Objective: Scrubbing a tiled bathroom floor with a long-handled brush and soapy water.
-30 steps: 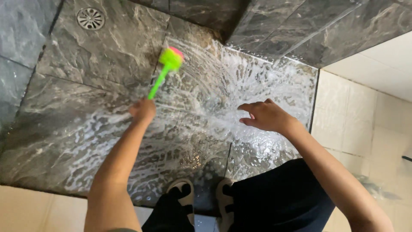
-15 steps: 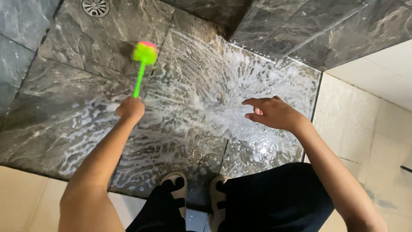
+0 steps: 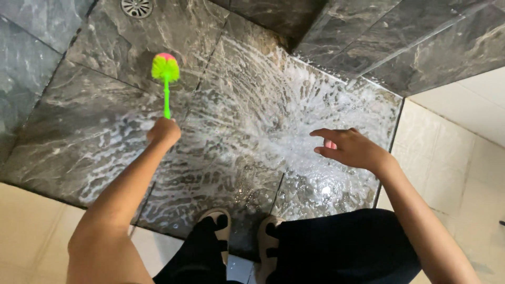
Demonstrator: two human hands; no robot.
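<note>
My left hand grips the thin green handle of a scrub brush with a bushy green and pink head. The brush head rests on the dark marbled floor tiles, left of a wide patch of white soapy foam. My right hand hovers over the foam with fingers spread and curled, holding nothing. My two feet in pale strapped sandals stand at the near edge of the wet tiles, and dark trousers cover my legs.
A round metal floor drain sits at the top left. Dark stone wall tiles rise behind the foam. Cream tiles border the dark floor on the right and at the lower left.
The brush and my left hand have swept left, away from the foam's centre. My right hand has stayed over the foam, shifting only slightly.
</note>
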